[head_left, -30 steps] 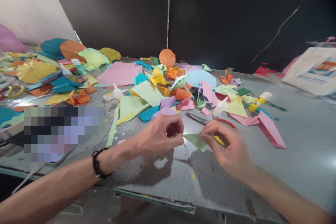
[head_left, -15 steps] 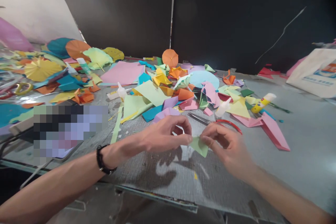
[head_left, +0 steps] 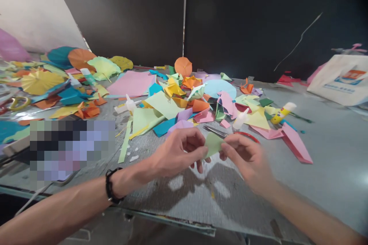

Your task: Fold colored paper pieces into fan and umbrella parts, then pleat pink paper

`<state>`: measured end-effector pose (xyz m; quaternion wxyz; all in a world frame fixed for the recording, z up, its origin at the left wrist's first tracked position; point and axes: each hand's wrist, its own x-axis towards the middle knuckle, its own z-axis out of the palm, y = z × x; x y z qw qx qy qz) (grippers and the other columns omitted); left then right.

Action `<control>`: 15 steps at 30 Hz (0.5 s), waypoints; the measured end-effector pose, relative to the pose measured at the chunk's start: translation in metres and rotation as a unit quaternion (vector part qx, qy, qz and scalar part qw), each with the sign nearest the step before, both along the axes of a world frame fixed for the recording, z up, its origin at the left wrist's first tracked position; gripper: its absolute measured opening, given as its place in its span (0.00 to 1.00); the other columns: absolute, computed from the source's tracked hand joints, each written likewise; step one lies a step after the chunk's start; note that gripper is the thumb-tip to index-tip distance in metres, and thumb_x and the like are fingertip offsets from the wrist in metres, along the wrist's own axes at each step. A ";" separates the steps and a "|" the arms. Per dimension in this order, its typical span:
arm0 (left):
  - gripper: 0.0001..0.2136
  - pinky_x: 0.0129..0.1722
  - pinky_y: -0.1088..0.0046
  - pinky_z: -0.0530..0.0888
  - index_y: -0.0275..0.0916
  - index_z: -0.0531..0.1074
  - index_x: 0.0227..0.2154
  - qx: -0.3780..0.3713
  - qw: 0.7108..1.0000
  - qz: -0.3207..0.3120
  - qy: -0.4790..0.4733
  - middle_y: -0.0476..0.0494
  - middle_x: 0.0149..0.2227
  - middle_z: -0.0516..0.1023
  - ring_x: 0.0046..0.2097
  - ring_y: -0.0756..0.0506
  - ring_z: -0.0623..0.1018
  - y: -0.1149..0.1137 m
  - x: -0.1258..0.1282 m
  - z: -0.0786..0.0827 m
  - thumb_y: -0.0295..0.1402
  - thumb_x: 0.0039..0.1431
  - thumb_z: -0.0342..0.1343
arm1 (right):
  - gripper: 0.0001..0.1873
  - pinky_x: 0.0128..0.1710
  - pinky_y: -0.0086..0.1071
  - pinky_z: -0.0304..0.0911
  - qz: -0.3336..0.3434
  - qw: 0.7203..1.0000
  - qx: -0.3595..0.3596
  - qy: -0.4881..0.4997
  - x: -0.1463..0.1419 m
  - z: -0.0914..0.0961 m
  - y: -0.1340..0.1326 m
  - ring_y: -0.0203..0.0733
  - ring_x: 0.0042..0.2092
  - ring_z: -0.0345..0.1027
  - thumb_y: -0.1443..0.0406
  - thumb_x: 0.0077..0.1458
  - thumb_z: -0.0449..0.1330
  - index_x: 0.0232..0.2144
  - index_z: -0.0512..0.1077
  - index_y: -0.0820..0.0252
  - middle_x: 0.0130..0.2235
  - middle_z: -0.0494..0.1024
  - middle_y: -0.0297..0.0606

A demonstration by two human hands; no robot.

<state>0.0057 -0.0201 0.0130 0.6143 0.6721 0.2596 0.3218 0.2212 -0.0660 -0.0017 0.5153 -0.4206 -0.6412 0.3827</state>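
Note:
A small piece of light green paper [head_left: 213,144] is held above the table between my two hands. My left hand [head_left: 179,149] pinches its left side between thumb and fingers. At its right edge, my right hand [head_left: 247,159] grips it with thumb and forefinger. Just behind the paper lie scissors [head_left: 217,131] with red handles, partly covered by my right hand. A white glue bottle [head_left: 240,118] stands tilted beyond them. Purple folded paper [head_left: 179,125] lies just behind my left hand.
Heaped coloured paper spreads across the back of the table [head_left: 184,195]. A yellow glue stick [head_left: 283,113] and pink folded paper [head_left: 296,143] lie to the right, a white bag [head_left: 339,78] beyond. A pixelated device [head_left: 71,149] sits at left. Several paper fans, one orange [head_left: 183,67], stand behind.
The green paper has been raised and turned, so its face now shows between my hands. My left fingers have shifted below it. The view has moved slightly.

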 end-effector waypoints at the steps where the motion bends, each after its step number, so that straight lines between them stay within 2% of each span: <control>1: 0.06 0.26 0.79 0.77 0.34 0.71 0.35 -0.016 0.999 -0.030 0.013 0.44 0.31 0.82 0.27 0.49 0.83 0.000 0.000 0.000 0.31 0.65 0.61 | 0.09 0.32 0.25 0.67 -0.013 1.000 0.012 -0.002 0.000 0.000 -0.001 0.34 0.31 0.71 0.58 0.67 0.64 0.35 0.76 0.55 0.29 0.76 0.31; 3: 0.05 0.24 0.80 0.75 0.35 0.70 0.38 -0.047 0.995 -0.080 0.031 0.42 0.33 0.83 0.27 0.47 0.84 0.000 0.000 -0.001 0.31 0.66 0.60 | 0.09 0.32 0.25 0.67 -0.016 0.999 0.026 -0.010 0.001 0.000 -0.004 0.34 0.32 0.70 0.58 0.68 0.64 0.35 0.76 0.55 0.31 0.76 0.31; 5: 0.06 0.22 0.80 0.74 0.35 0.70 0.40 -0.062 0.993 -0.099 0.029 0.41 0.34 0.84 0.27 0.46 0.85 0.001 -0.001 -0.003 0.32 0.66 0.60 | 0.08 0.32 0.25 0.67 -0.009 1.000 0.024 -0.013 0.002 -0.001 -0.005 0.34 0.32 0.70 0.57 0.67 0.65 0.38 0.76 0.54 0.32 0.76 0.32; 8: 0.09 0.23 0.79 0.76 0.35 0.71 0.43 -0.075 0.992 -0.098 0.013 0.40 0.35 0.84 0.28 0.45 0.85 0.003 -0.001 -0.006 0.34 0.67 0.61 | 0.09 0.33 0.25 0.67 0.001 1.000 -0.002 0.000 0.003 -0.003 -0.004 0.34 0.32 0.71 0.56 0.65 0.67 0.40 0.76 0.54 0.31 0.77 0.31; 15: 0.11 0.22 0.81 0.75 0.35 0.71 0.45 -0.080 0.992 -0.096 0.031 0.40 0.36 0.85 0.27 0.46 0.85 0.005 0.000 -0.007 0.37 0.67 0.61 | 0.16 0.31 0.27 0.68 0.028 0.998 -0.049 0.018 0.004 -0.004 0.002 0.36 0.31 0.71 0.53 0.65 0.66 0.31 0.75 0.58 0.29 0.76 0.34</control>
